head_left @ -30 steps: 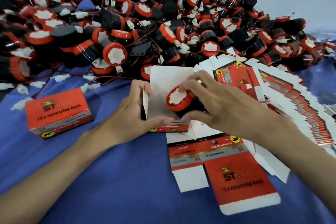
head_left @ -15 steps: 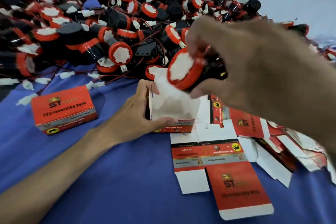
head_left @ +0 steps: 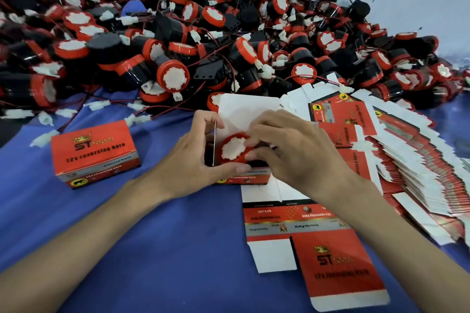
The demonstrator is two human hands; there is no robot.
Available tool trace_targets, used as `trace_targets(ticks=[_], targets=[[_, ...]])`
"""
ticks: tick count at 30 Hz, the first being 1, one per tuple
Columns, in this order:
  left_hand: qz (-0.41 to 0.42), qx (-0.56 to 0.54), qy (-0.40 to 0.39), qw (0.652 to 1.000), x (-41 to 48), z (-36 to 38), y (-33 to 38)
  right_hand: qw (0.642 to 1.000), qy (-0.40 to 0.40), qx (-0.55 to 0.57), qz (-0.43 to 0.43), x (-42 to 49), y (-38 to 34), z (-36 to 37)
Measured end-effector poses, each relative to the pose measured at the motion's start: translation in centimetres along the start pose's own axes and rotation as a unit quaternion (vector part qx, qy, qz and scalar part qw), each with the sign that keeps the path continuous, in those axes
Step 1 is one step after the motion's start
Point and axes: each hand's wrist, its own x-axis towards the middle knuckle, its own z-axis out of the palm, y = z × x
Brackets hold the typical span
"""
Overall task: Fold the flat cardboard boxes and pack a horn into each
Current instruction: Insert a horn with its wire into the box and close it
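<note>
Your left hand (head_left: 193, 160) and right hand (head_left: 300, 157) are bare, with long, slim fingers and knuckles that stand out as small ridges across the backs. Your left forearm (head_left: 76, 236) and right forearm (head_left: 407, 236) are bare too, lean and smooth, uncovered all the way to the lower edge of the view. The wide lens makes both arms broaden toward the corners. Your nails are too blurred to describe.
</note>
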Motion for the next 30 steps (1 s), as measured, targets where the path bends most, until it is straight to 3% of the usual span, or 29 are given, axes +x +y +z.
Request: trace_targets(ticks=[9,14,18,24,26,30], targets=[[-0.015,-0.009,0.009,1.0,0.0,0.1,0.1,0.997,-0.074,-0.019,0.03,0.1,-0.1,-1.8],[-0.03,-0.021,0.015,0.999,0.0,0.1,-0.1,0.966,-0.24,-0.006,0.098,-0.5,1.3,-3.7],[-0.04,-0.023,0.018,0.999,0.1,-0.1,-0.1,0.978,-0.146,-0.05,0.137,-0.5,2.3,-7.5],[-0.038,-0.05,0.014,0.998,0.2,0.0,0.4,0.993,-0.035,0.047,0.101,1.1,-0.1,-7.4],[-0.042,-0.053,0.015,0.998,0.2,0.0,0.4,0.993,-0.047,0.046,0.099,1.9,-0.8,-6.5],[-0.04,-0.06,0.012,0.997,0.2,0.0,0.5,0.973,-0.194,-0.047,0.119,3.2,-1.3,-3.8]])
